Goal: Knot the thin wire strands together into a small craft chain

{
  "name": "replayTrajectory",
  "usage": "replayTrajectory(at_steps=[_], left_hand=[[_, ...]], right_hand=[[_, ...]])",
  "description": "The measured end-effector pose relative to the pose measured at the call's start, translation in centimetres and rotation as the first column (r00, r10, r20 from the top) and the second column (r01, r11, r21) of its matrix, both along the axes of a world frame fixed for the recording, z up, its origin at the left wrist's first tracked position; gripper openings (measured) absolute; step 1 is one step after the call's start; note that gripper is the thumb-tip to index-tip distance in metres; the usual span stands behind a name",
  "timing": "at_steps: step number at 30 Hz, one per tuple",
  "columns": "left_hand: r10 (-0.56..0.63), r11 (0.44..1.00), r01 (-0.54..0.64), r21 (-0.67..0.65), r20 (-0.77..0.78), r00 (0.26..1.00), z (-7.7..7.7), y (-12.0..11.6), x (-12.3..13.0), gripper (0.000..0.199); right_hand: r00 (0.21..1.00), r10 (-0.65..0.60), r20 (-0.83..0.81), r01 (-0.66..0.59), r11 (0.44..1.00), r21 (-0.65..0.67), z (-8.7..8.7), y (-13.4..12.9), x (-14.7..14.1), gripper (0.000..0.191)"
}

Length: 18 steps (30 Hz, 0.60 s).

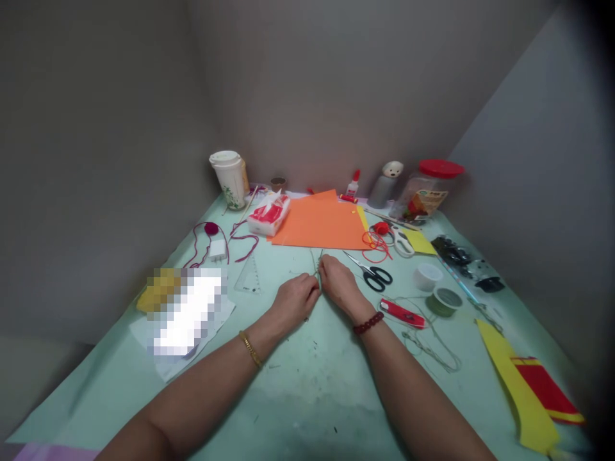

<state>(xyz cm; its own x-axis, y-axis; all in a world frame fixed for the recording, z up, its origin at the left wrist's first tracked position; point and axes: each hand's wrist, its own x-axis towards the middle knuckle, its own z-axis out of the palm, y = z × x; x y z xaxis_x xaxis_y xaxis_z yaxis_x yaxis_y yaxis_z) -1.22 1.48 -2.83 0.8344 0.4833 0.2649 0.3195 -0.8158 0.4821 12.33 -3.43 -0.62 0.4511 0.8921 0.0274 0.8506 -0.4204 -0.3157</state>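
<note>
Both hands meet near the middle of the green table, just in front of an orange sheet (321, 224). Thin green string (313, 257) rises from between them. My left hand (296, 296) is closed with its fingertips pinched on the string. Beside it, almost touching, my right hand (337, 280) is also closed on the string. The fingers partly hide what lies between them. Black-handled scissors (377, 276) lie open to the right of my right hand, and a clear set square (250, 277) is left of my left hand.
A red cutter (402, 314), a green string spool (444, 301) and loose string lie right. Yellow paper (516, 390) is at the far right. A tissue pack (269, 214), a white cup (230, 179), a glue bottle (353, 186) and a red-lidded jar (423, 192) stand behind.
</note>
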Motion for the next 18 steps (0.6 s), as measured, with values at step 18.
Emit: replayTrajectory(at_steps=[18], left_hand=[[-0.028,0.999,0.028,0.035,-0.003,1.0,0.2,-0.3,-0.3,0.02]], right_hand=[[0.993,-0.047,0.107,0.044,0.999,0.031,-1.2,-0.3,-0.4,0.019]])
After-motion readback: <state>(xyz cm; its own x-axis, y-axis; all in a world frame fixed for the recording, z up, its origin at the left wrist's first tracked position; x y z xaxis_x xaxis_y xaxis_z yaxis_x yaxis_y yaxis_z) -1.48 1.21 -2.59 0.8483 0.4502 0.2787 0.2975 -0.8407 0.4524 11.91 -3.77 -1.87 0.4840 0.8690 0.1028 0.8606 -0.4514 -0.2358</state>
